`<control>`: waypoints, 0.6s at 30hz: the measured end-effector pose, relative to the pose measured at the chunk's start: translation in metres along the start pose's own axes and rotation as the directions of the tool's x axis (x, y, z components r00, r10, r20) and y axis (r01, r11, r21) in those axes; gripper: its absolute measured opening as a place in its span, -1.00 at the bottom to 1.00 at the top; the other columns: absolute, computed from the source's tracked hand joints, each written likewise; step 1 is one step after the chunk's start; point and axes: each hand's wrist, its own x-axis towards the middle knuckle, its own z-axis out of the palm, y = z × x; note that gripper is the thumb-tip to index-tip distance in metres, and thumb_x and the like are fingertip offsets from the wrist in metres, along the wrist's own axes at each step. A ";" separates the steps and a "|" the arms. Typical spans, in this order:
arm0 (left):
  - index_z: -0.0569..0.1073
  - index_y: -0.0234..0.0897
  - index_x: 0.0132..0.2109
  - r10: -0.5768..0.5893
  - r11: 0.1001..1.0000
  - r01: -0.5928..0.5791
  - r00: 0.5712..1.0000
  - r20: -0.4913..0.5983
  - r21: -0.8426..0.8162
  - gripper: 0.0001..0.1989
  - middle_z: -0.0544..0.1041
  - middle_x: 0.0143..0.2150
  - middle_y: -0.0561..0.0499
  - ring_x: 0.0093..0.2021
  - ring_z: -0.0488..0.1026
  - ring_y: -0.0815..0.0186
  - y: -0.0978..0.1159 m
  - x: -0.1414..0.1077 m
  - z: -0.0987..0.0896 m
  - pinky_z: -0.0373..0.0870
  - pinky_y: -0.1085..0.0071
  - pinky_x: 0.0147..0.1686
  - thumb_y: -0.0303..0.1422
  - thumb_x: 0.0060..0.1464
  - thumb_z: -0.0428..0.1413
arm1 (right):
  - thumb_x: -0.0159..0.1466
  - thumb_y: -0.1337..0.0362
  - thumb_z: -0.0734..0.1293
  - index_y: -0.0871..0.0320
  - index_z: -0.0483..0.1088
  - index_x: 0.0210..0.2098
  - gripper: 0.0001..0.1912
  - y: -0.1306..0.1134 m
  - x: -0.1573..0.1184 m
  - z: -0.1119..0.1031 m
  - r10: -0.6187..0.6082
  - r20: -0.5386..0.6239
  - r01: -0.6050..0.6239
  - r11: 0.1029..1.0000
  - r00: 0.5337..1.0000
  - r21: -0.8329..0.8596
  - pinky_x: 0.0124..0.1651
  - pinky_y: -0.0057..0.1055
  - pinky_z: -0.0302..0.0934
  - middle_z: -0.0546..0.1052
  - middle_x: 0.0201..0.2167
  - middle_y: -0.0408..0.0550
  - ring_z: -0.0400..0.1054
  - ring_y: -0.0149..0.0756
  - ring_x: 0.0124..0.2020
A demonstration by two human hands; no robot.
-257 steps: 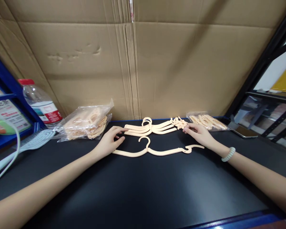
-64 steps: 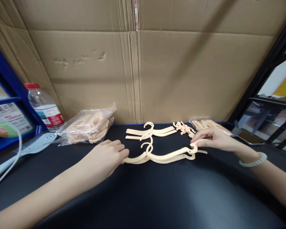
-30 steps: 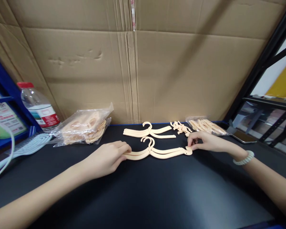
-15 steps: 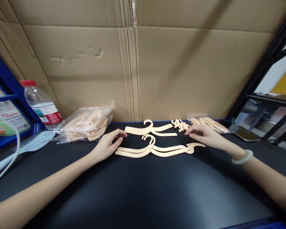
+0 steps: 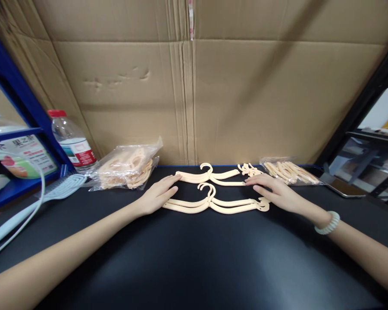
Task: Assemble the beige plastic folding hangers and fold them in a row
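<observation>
Two sets of cream plastic folding hangers lie flat, one behind the other. My left hand (image 5: 158, 193) is open, its fingertips at the left end of the far hangers (image 5: 194, 177) and its thumb just above the left end of the near hangers (image 5: 189, 209). At the far hangers' right tip are the fingertips of my right hand (image 5: 276, 191), also open with fingers stretched out. A small hooked cream piece (image 5: 263, 205) sits at the near hangers' right end, partly behind my right thumb and palm. Small cream pieces (image 5: 248, 169) form a pile just beyond my right fingers.
Clear bags of cream parts stand at the back: one bag (image 5: 124, 168) left, another bag (image 5: 289, 171) right. A phone (image 5: 342, 187) lies far right. On the left are a hairbrush (image 5: 63, 187), a white cable (image 5: 26, 221) and a bottle (image 5: 74, 144). Cardboard (image 5: 245, 99) walls off the back.
Both hands have moved forward to the ends of the far hangers, fingers straightening. My right hand now covers part of the hooked piece. The view has shifted slightly left.
</observation>
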 end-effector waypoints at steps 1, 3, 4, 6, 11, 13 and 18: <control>0.19 -0.26 0.27 -0.004 1.000 0.004 1.000 -0.003 -0.003 -0.46 0.19 0.34 -0.07 0.33 0.08 0.16 0.001 0.000 0.000 -0.07 0.14 0.31 -0.13 0.23 -0.16 | 0.36 0.09 0.13 0.05 0.43 -0.04 -0.66 -0.001 0.000 0.000 -0.007 0.019 0.007 1.000 1.000 0.000 0.17 -0.07 0.18 0.50 0.00 -0.01 0.31 -0.12 0.09; 0.22 -0.25 0.25 -0.011 1.000 0.011 1.000 -0.020 -0.014 -0.49 0.23 0.32 -0.08 0.30 0.14 0.16 0.002 0.001 -0.001 -0.01 0.14 0.29 -0.14 0.24 -0.17 | 0.37 0.07 0.11 0.05 0.41 0.01 -0.62 -0.004 0.000 0.000 -0.006 0.061 0.007 1.000 0.998 -0.014 0.23 -0.06 0.12 0.46 0.06 0.00 0.27 -0.12 0.14; 0.24 -0.25 0.23 -0.011 1.000 0.010 0.999 -0.031 -0.022 -0.50 0.26 0.30 -0.08 0.29 0.17 0.17 0.002 0.001 -0.002 0.03 0.15 0.28 -0.15 0.24 -0.17 | 0.37 0.07 0.10 0.05 0.40 0.04 -0.61 -0.005 0.000 0.000 0.002 0.081 0.001 1.000 0.997 -0.030 0.25 -0.05 0.09 0.44 0.09 0.00 0.25 -0.11 0.16; 0.29 -0.27 0.19 -0.001 0.999 -0.001 0.999 -0.053 -0.035 -0.53 0.33 0.24 -0.10 0.25 0.23 0.18 0.002 0.003 -0.002 0.09 0.18 0.25 -0.16 0.24 -0.16 | 0.37 0.06 0.10 0.05 0.38 0.07 -0.59 -0.008 0.001 0.000 0.015 0.123 -0.007 0.998 0.992 -0.069 0.27 -0.02 0.05 0.42 0.12 0.01 0.21 -0.09 0.19; 0.39 -0.30 0.06 0.021 0.998 -0.027 0.993 -0.114 -0.052 -0.57 0.46 0.10 -0.13 0.14 0.35 0.17 -0.001 0.010 -0.001 0.21 0.19 0.19 -0.15 0.19 -0.10 | 0.37 0.07 0.10 0.05 0.38 0.08 -0.59 -0.010 0.007 0.000 -0.015 0.133 0.030 0.994 0.991 -0.107 0.27 -0.01 0.04 0.40 0.14 0.02 0.19 -0.06 0.20; 0.40 -0.31 0.05 0.015 0.998 -0.023 0.990 -0.138 -0.062 -0.58 0.47 0.07 -0.13 0.12 0.37 0.17 -0.003 0.012 -0.001 0.23 0.19 0.17 -0.16 0.19 -0.10 | 0.37 0.09 0.10 0.07 0.38 0.06 -0.60 -0.004 0.009 -0.003 -0.022 0.076 0.031 0.993 0.997 -0.113 0.25 -0.04 0.08 0.41 0.12 0.03 0.21 -0.09 0.19; 0.42 -0.30 0.03 -0.026 0.996 0.011 0.985 -0.169 -0.089 -0.57 0.50 0.06 -0.14 0.08 0.42 0.14 -0.008 0.014 -0.001 0.29 0.16 0.13 -0.15 0.18 -0.09 | 0.34 0.16 0.15 0.10 0.44 -0.08 -0.69 0.026 0.010 -0.026 0.032 -0.151 -0.069 0.966 0.988 -0.249 0.05 -0.05 0.22 0.52 -0.09 0.05 0.36 -0.06 -0.02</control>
